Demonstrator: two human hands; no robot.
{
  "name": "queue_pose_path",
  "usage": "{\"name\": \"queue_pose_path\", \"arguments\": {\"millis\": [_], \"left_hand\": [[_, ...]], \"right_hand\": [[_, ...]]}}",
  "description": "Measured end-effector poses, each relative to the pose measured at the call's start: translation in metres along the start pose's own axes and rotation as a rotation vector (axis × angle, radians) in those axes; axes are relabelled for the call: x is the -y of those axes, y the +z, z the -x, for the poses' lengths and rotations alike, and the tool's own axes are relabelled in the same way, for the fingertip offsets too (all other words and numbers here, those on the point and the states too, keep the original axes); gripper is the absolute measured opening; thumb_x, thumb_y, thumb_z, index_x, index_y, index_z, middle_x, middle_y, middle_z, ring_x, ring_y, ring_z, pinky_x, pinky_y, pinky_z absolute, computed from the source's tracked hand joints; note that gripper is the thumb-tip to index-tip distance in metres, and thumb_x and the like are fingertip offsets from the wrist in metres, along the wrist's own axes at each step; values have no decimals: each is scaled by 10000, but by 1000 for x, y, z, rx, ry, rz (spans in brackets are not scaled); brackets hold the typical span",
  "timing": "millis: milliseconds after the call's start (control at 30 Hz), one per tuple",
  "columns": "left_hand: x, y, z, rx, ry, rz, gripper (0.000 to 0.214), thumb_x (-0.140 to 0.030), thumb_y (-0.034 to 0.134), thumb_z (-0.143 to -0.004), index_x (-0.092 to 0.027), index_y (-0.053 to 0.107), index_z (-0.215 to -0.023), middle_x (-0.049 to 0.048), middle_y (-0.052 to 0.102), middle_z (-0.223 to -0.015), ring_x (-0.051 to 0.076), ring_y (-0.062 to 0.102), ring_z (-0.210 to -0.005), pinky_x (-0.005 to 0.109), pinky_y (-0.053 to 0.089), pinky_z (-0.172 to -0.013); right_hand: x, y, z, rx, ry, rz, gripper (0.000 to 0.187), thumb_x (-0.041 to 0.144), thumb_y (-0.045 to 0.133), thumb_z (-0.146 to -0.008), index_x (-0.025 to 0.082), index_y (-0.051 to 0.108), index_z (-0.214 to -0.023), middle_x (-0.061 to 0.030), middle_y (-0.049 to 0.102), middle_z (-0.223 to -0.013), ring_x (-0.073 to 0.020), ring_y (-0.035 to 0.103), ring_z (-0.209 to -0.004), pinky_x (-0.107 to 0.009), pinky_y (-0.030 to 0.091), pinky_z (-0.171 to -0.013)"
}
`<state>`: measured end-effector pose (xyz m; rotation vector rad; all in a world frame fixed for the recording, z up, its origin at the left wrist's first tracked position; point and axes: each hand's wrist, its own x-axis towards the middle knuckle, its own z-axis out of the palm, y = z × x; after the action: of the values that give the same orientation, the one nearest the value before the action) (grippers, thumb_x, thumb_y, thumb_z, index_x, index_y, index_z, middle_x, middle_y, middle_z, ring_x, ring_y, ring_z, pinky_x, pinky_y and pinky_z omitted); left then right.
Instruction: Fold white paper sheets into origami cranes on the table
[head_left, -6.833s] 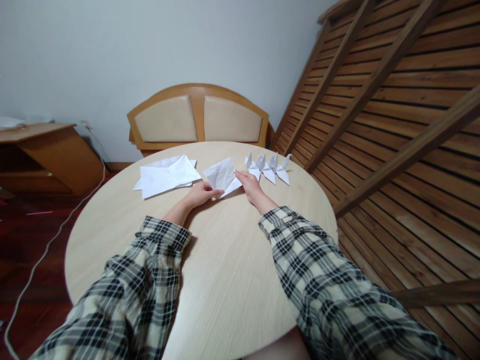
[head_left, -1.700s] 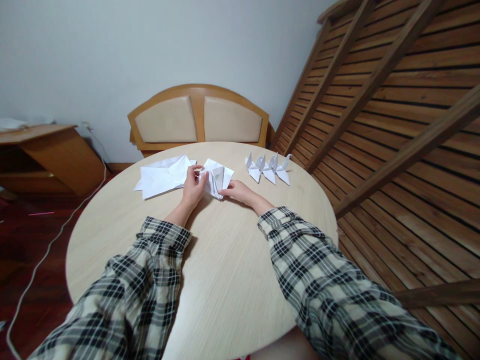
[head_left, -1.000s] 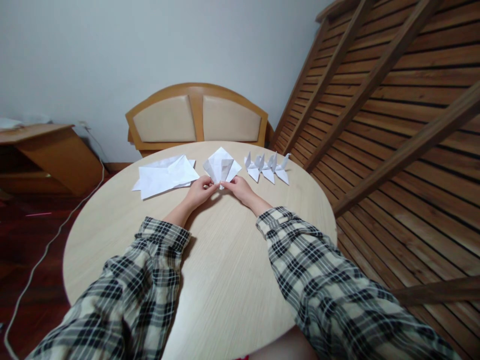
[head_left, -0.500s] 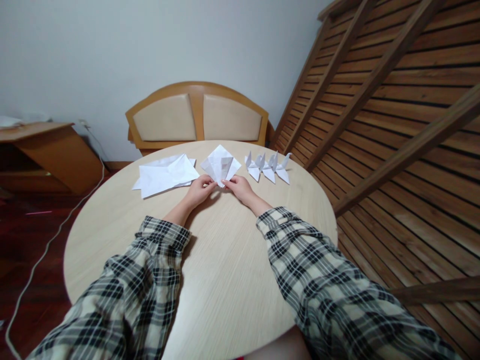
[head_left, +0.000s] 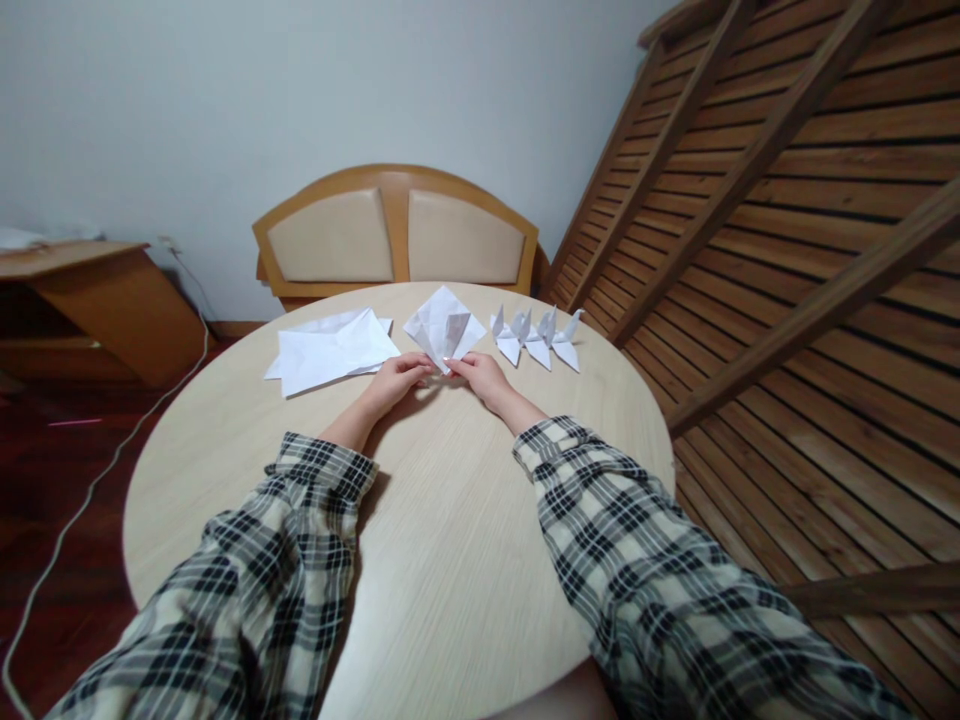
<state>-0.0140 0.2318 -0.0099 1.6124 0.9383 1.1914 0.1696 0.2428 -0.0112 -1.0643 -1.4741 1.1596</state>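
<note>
Holding folded paper (head_left: 433, 322), both hands (head_left: 397, 380) (head_left: 484, 378) extend over a round table (head_left: 450, 540) facing a headboard (head_left: 465, 236).

The left arm (head_left: 247, 560) and right arm (head_left: 645, 560) reach forward from the lower corners, slanting inward, both in plaid sleeves that end in cuffs short of the bare wrists. The left hand (head_left: 396, 382) lies low, its fingers (head_left: 417, 360) bent and pointing right. Just beside it, the right hand (head_left: 484, 380) points left, thumb extended in a pinch, its other fingers partly hidden.
</note>
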Motion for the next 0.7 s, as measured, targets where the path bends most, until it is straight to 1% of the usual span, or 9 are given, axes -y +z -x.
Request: {"name": "queue_pose_path", "arguments": {"millis": [100, 200, 267, 367, 500, 567, 700], "left_hand": [[1, -1, 1, 38, -18, -13, 120, -278, 718, -763, -162, 732, -788, 63, 661, -773, 144, 552, -670, 288, 446, -609], [4, 0, 0, 50, -12, -37, 157, -290, 741, -759, -155, 720, -837, 66, 673, -787, 153, 575, -684, 293, 454, -622], [5, 2, -1, 8, -10, -61, 175, -291, 758, -753, -153, 714, -851, 71, 677, -794, 161, 587, -686, 298, 456, -616], [6, 6, -1, -84, -4, -90, 137, -280, 761, -763, -161, 691, -764, 51, 643, -703, 151, 560, -613, 297, 435, -562], [4, 11, 1, -110, 38, -41, 183, -260, 750, -779, -184, 632, -662, 28, 602, -614, 148, 541, -568, 294, 425, -536], [4, 12, 1, -126, 32, -32, 188, -241, 743, -778, -185, 615, -652, 26, 597, -604, 149, 544, -564, 294, 425, -537], [5, 15, 1, -168, 17, -96, 206, -237, 727, -787, -173, 591, -647, 22, 592, -604, 144, 552, -565, 286, 427, -543]], "right_hand": [[3, 0, 2, 0, 2, 11, 285, 415, 707, -718, 157, 621, -634, 14, 575, -617, -121, 480, -626, -276, 363, -625], [1, 0, 1, 6, -3, 9, 270, 402, 709, -721, 156, 630, -644, 5, 595, -637, -127, 495, -645, -276, 370, -631], [-2, 1, 0, 11, -11, 12, 270, 407, 705, -727, 155, 639, -653, 0, 602, -645, -129, 498, -644, -275, 368, -623], [-6, 1, -2, 22, -24, 31, 252, 397, 695, -736, 152, 666, -686, -5, 616, -648, -126, 497, -626, -271, 365, -606], [-10, 1, -3, 45, -36, 30, 237, 375, 709, -733, 139, 705, -744, -27, 670, -695, -131, 532, -639, -267, 383, -605], [-11, 1, -4, 64, -47, 5, 224, 351, 722, -731, 134, 725, -787, -45, 706, -748, -141, 568, -678, -268, 411, -632], [-15, 2, -8, 64, -53, -20, 190, 304, 731, -740, 135, 740, -826, -66, 737, -825, -157, 618, -732, -287, 456, -699]]}}
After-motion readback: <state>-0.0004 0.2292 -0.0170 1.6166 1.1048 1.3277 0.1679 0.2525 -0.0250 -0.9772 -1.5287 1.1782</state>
